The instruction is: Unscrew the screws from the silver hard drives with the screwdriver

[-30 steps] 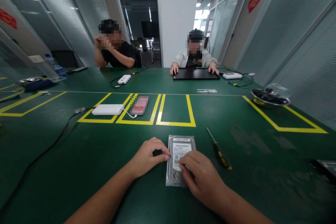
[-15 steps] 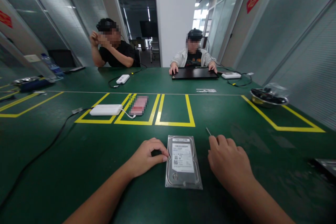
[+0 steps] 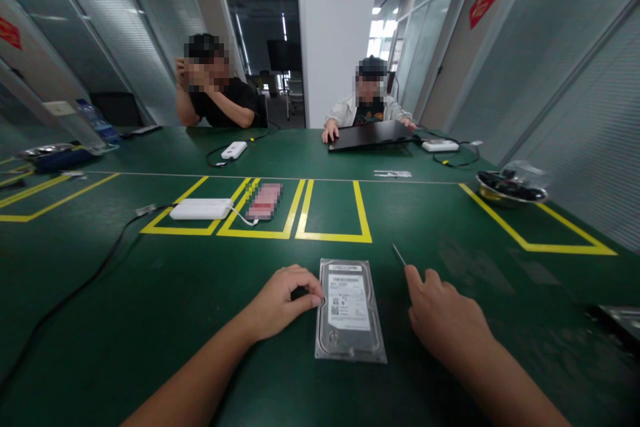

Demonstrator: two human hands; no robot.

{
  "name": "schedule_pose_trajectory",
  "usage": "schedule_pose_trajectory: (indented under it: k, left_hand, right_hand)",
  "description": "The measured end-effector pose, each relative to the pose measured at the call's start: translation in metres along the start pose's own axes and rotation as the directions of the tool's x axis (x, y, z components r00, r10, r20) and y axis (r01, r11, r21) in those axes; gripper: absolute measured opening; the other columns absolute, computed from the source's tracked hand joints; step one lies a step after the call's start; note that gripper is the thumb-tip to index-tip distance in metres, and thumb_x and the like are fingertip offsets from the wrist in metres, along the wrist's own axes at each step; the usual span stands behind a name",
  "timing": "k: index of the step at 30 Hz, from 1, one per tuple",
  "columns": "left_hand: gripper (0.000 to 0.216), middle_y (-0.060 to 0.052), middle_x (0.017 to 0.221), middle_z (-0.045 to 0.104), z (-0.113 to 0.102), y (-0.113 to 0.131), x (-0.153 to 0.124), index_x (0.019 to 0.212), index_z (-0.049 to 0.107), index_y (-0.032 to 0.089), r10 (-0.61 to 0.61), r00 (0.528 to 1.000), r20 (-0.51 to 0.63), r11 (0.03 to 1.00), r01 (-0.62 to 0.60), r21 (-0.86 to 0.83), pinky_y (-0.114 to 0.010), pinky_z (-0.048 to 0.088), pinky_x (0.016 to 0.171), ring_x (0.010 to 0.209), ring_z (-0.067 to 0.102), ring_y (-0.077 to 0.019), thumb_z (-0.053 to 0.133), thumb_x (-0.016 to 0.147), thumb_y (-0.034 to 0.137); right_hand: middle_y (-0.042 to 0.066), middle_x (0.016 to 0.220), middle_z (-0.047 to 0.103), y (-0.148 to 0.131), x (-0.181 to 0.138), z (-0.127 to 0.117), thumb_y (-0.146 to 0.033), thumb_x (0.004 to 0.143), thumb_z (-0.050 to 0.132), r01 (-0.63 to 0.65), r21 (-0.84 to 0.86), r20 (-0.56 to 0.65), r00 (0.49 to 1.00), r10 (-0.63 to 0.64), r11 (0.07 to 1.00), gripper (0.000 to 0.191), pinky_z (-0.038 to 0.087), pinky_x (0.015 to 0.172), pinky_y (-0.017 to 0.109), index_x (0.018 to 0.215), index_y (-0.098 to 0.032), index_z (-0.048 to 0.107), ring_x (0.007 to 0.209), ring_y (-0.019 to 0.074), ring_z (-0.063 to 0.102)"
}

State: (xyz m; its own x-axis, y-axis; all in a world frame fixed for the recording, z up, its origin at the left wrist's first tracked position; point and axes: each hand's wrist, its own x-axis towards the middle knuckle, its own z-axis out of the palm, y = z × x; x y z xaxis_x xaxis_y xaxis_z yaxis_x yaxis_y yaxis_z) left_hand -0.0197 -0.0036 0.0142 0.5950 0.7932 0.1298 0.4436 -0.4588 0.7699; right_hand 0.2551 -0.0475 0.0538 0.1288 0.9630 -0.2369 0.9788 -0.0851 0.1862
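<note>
A silver hard drive (image 3: 350, 310) with a white label lies flat on the green table (image 3: 150, 307) just in front of me. My left hand (image 3: 283, 300) is curled at its left edge, fingertips pressed against the casing. My right hand (image 3: 447, 320) lies to the right of the drive, closed over the handle of a screwdriver (image 3: 399, 254). Only the thin metal shaft sticks out past my index finger; the handle is hidden.
Yellow taped boxes (image 3: 334, 213) lie beyond the drive, with a white power bank (image 3: 201, 209), a pink phone (image 3: 265, 201) and a black cable (image 3: 75, 293). A metal bowl (image 3: 510, 188) sits right, a dark object (image 3: 620, 320) at the right edge. Two people sit opposite, one tilting a black laptop (image 3: 373, 137).
My right hand left the top of the drive, moved right and closed over the screwdriver. My left hand stayed at the drive's left edge. The person opposite tilted the laptop up.
</note>
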Motion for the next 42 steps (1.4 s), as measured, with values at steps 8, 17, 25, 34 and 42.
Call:
schedule_pose_trajectory:
  k: [8, 17, 25, 34, 42]
  left_hand:
    - [0.006, 0.001, 0.087, 0.069, -0.002, 0.002, -0.001, 0.089, 0.071, 0.021, 0.011, 0.999, 0.033, 1.0, -0.011, -0.006, -0.032, 0.04, 0.084, 0.087, 0.06, -0.0177, 0.065, 0.09, 0.024]
    - [0.003, 0.002, 0.089, 0.069, -0.002, -0.001, -0.002, 0.09, 0.07, 0.021, -0.002, 1.0, 0.027, 1.0, 0.002, 0.0, -0.032, 0.037, 0.087, 0.088, 0.061, -0.0173, 0.067, 0.089, 0.023]
    - [0.007, 0.0, 0.091, 0.068, -0.004, -0.002, -0.001, 0.093, 0.068, 0.021, -0.022, 0.999, 0.043, 1.0, 0.022, -0.013, -0.032, 0.037, 0.087, 0.091, 0.06, -0.0187, 0.068, 0.088, 0.025]
    - [0.009, 0.0, 0.091, 0.068, -0.004, -0.005, -0.002, 0.094, 0.067, 0.021, -0.032, 0.998, 0.054, 0.999, 0.033, -0.031, -0.033, 0.04, 0.086, 0.089, 0.06, -0.0188, 0.068, 0.087, 0.027]
    - [0.01, -0.001, 0.091, 0.067, -0.004, -0.01, -0.002, 0.093, 0.067, 0.02, -0.013, 0.999, 0.044, 0.999, 0.014, -0.044, -0.031, 0.042, 0.084, 0.089, 0.059, -0.0186, 0.068, 0.088, 0.029]
  right_hand:
    - [0.012, 0.1, 0.059, 0.006, 0.0, 0.001, -0.013, 0.093, 0.047, 0.009, 0.056, -0.005, 1.0, -0.008, 0.998, 0.042, 0.051, 0.065, 0.038, 0.135, -0.017, 0.047, 0.085, 0.0295, 0.068]
    - [0.008, 0.1, 0.057, 0.007, 0.003, 0.0, -0.017, 0.094, 0.048, 0.022, 0.11, -0.418, 0.908, 0.026, 0.994, 0.025, 0.039, 0.051, 0.028, 0.119, -0.017, 0.049, 0.075, 0.0224, 0.063]
    - [0.009, 0.103, 0.056, 0.009, 0.008, 0.007, -0.031, 0.096, 0.054, 0.491, 0.32, -0.924, 0.351, 0.152, 0.811, 0.033, 0.051, 0.073, 0.032, 0.124, -0.014, 0.047, 0.079, 0.0169, 0.056]
    - [0.007, 0.104, 0.059, -0.009, 0.001, 0.009, -0.033, 0.094, 0.061, 0.636, 0.511, -0.859, 0.41, 0.308, 0.578, 0.023, 0.051, 0.08, 0.03, 0.112, -0.019, 0.057, 0.093, 0.0176, 0.06]
    - [0.007, 0.105, 0.064, -0.036, -0.004, -0.01, -0.024, 0.098, 0.054, 0.817, 0.549, -0.828, 0.504, 0.244, 0.175, 0.032, 0.053, 0.065, 0.025, 0.127, -0.019, 0.045, 0.077, 0.0128, 0.062]
